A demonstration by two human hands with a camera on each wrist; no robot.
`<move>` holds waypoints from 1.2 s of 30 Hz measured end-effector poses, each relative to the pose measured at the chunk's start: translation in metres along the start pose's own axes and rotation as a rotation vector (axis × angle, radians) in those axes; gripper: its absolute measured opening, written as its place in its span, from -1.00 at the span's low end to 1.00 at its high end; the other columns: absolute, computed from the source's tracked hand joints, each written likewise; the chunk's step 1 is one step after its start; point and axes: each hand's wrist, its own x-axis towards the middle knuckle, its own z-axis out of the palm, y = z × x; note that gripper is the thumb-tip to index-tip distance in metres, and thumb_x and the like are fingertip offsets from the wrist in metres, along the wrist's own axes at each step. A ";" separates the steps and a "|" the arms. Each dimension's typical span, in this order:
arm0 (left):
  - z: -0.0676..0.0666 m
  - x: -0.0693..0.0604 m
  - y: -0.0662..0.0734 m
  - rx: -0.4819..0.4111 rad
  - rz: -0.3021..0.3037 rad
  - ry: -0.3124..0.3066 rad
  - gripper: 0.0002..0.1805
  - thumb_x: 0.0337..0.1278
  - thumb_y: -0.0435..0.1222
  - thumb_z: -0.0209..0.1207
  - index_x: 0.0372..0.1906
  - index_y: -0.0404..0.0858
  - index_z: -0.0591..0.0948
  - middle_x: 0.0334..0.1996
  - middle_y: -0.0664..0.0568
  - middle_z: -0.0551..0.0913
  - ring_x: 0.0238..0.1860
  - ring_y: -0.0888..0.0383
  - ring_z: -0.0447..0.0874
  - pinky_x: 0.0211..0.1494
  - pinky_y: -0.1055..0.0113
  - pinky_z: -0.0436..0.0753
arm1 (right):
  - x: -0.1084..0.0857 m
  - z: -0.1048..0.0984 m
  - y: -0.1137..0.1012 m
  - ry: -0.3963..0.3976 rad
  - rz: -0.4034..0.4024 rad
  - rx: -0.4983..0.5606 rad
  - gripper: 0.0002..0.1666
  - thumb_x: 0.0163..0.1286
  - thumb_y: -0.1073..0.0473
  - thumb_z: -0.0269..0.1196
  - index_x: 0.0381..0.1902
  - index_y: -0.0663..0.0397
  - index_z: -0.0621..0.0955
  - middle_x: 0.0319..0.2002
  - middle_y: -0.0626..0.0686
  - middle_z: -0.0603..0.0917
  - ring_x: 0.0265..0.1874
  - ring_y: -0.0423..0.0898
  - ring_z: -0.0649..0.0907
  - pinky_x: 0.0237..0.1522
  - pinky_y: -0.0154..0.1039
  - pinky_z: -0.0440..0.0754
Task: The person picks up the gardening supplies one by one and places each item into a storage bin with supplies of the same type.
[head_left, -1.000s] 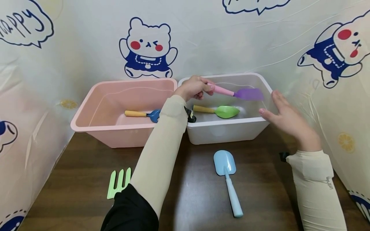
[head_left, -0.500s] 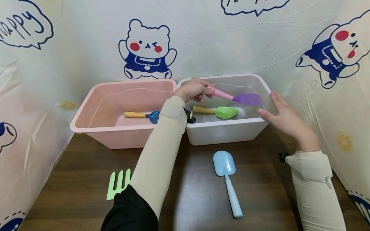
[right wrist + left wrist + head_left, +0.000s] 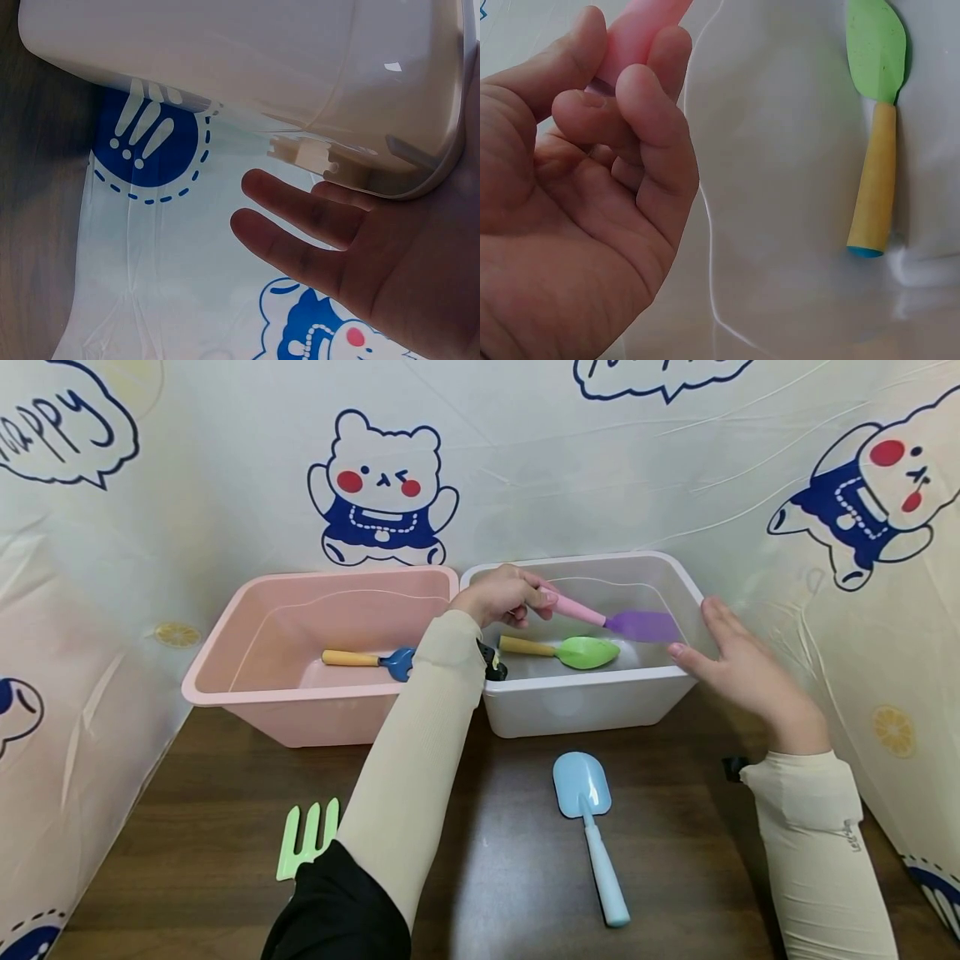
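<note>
My left hand (image 3: 504, 597) pinches the end of the pink handle of a toy spade (image 3: 642, 626) with a flat purple blade. The spade slants over the inside of the white bin (image 3: 573, 703). In the left wrist view, thumb and fingertips meet on the pink handle (image 3: 641, 37). Below it, a green trowel (image 3: 588, 652) with a yellow handle lies on the bin's floor. My right hand (image 3: 750, 668) rests against the bin's right rim, fingers extended; in the right wrist view the fingers (image 3: 300, 210) stretch along the outside of the wall.
A pink bin (image 3: 315, 718) stands left of the white one, holding a blue scoop (image 3: 398, 663) with a yellow handle. On the wooden table (image 3: 510, 860) lie a light-blue shovel (image 3: 592, 827) and a green fork (image 3: 309, 839), partly covered by the left sleeve. A printed sheet hangs behind.
The spade's purple blade has sunk lower inside the white bin, and the left hand has dipped slightly. The right hand keeps its place at the rim.
</note>
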 end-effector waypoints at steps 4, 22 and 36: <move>0.001 0.000 0.000 -0.002 -0.006 -0.021 -0.76 0.38 -0.28 0.24 0.05 -0.25 0.71 -0.20 -0.15 0.73 -0.61 0.15 0.40 -0.44 0.37 0.51 | 0.000 0.000 0.000 0.002 -0.003 0.003 0.16 0.49 -0.39 0.04 0.61 0.06 -0.29 0.60 0.06 -0.39 0.55 0.19 -0.29 0.41 0.39 -0.21; 0.001 0.001 0.000 -0.067 0.055 -0.071 -0.40 0.36 0.15 0.16 0.36 -0.04 0.54 0.17 -0.03 0.58 -0.27 0.03 0.62 0.00 0.14 0.65 | -0.001 0.000 0.002 0.005 -0.005 0.009 0.15 0.48 -0.39 0.06 0.62 0.02 -0.28 0.61 0.03 -0.38 0.56 0.20 -0.27 0.41 0.41 -0.20; 0.004 0.000 0.004 -0.052 0.139 -0.058 -0.39 0.40 0.14 0.13 0.41 -0.04 0.49 0.20 0.00 0.59 -0.35 0.03 0.63 0.04 0.11 0.68 | -0.001 0.000 0.001 0.006 0.007 0.015 0.18 0.46 -0.42 0.06 0.62 0.00 -0.29 0.60 0.02 -0.39 0.55 0.23 -0.25 0.40 0.42 -0.17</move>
